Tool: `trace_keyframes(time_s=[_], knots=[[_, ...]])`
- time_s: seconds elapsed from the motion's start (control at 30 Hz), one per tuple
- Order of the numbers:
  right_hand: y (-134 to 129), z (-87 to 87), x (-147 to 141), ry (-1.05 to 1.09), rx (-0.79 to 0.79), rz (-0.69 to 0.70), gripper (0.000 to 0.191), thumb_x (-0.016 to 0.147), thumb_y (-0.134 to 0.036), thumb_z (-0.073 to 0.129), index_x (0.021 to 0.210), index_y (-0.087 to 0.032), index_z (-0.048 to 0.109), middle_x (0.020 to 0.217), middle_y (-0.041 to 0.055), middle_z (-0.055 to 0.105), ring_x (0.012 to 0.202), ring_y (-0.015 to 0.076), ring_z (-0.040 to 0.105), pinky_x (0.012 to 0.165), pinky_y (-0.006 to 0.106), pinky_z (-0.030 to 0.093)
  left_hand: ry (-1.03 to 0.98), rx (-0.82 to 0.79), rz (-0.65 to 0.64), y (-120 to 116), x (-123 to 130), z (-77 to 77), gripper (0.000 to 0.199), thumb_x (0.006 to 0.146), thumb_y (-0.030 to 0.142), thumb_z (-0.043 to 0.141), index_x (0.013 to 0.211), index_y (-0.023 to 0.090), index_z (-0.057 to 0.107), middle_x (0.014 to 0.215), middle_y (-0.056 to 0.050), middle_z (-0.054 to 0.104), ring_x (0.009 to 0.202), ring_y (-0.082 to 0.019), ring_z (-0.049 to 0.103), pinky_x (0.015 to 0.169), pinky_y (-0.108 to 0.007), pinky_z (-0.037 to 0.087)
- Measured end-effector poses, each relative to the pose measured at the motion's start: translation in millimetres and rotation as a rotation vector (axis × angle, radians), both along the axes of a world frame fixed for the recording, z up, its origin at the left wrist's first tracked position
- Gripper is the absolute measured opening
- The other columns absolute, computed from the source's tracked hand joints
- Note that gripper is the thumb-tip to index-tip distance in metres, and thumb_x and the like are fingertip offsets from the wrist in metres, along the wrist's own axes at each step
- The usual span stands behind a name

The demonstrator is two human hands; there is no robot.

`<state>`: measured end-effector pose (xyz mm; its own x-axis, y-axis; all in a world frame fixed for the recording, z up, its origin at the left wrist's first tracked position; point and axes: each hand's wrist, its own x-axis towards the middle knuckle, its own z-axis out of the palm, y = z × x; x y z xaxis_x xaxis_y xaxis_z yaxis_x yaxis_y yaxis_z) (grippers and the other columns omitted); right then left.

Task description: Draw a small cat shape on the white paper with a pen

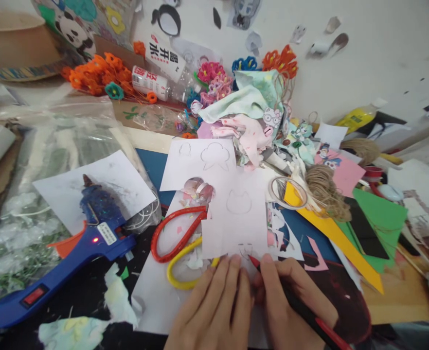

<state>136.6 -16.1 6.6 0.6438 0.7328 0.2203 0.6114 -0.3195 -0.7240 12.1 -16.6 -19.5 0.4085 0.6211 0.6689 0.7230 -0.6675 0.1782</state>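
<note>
A white sheet of paper carries a pencil outline of a cat-like head, with a few small lines lower down. My left hand lies on its lower edge, fingers stretched out. In my right hand is a red and black pencil, its red tip at the small lines. Left of the sheet are a red loop handle and a yellow loop handle, like scissor handles; the rest is hidden under the paper. Another sheet with drawings lies behind.
A blue glue gun with a lit red light rests at left on a stained sheet. Fabric scraps, crochet flowers, a tape roll, twine and a yellow strip crowd the back and right.
</note>
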Motion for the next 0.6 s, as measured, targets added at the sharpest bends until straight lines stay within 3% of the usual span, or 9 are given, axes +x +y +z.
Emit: trace_keyframes(time_s=[0.3, 0.6], knots=[[-9.3, 1.9, 3.6, 0.047, -0.132, 0.036, 0.043, 0.089, -0.052, 0.063, 0.057, -0.022, 0.06, 0.048, -0.0003, 0.063, 0.044, 0.0146, 0.058, 0.05, 0.026, 0.045, 0.01, 0.021, -0.008, 0.6, -0.7, 1.2, 0.029, 0.099, 0.011, 0.047, 0.11, 0.007, 0.074, 0.117, -0.011, 0.076, 0.107, -0.02, 0.073, 0.125, -0.036, 0.024], [-9.5, 1.8, 3.4, 0.042, -0.129, 0.064, 0.045, 0.09, -0.053, 0.063, 0.058, -0.022, 0.058, 0.048, -0.0022, 0.061, 0.043, 0.0129, 0.056, 0.047, 0.024, 0.041, 0.012, 0.021, 0.004, 0.0, -0.3, 0.9, 0.031, 0.099, 0.011, 0.045, 0.108, 0.008, 0.074, 0.116, -0.01, 0.076, 0.106, -0.019, 0.074, 0.125, -0.035, 0.025]])
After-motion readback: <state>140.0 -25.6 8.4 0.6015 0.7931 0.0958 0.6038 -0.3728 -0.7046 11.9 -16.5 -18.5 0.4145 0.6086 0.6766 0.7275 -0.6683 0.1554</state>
